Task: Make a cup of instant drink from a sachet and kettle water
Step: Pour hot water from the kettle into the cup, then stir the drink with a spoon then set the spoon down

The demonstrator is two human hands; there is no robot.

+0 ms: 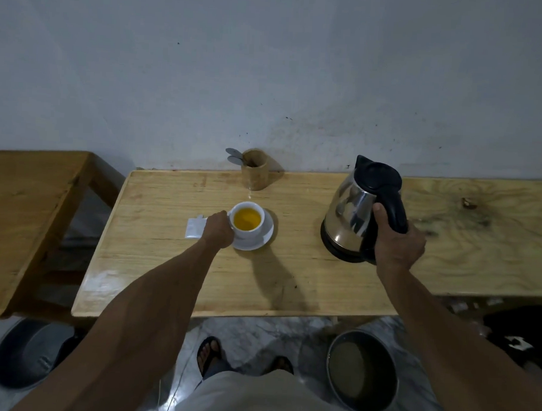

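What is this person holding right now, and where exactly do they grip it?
The right hand grips the kettle by its black handle. The left hand rests against the side of the white cup; whether it actually grips cannot be told.

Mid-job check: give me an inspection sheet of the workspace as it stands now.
Surface: wooden table, stained near the front edge.
Job's things: white cup of yellow drink on a saucer; steel kettle upright on the table; white sachet lying flat left of the cup.
Clutter: wooden holder with spoons by the wall.
Grips: left hand against the cup; right hand closed on the kettle handle.
Cables: thin wires on the floor.
Surroundings: second table to the left; basin and dark stool on the floor.
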